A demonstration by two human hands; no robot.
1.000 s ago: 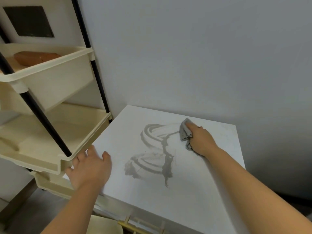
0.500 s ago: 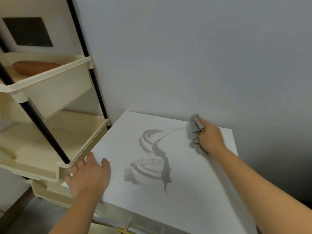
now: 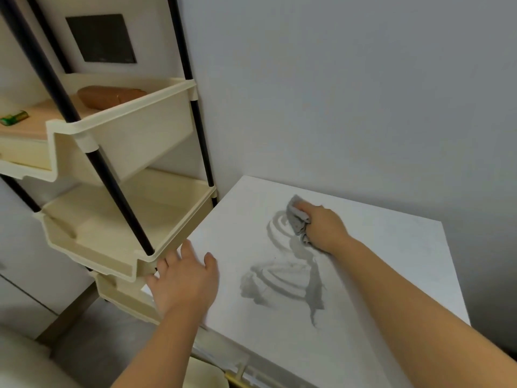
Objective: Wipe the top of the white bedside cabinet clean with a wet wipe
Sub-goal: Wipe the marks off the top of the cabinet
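Right hand (image 3: 321, 228) grips the crumpled grey wet wipe (image 3: 298, 219) on the white cabinet top (image 3: 391, 247); I'd overlap strokes across those dark smears (image 3: 279, 284).

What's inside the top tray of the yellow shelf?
A brown oblong thing lies at the back of the top tray, and a small green thing sits further left. The tray's front wall hides the floor nearest it.
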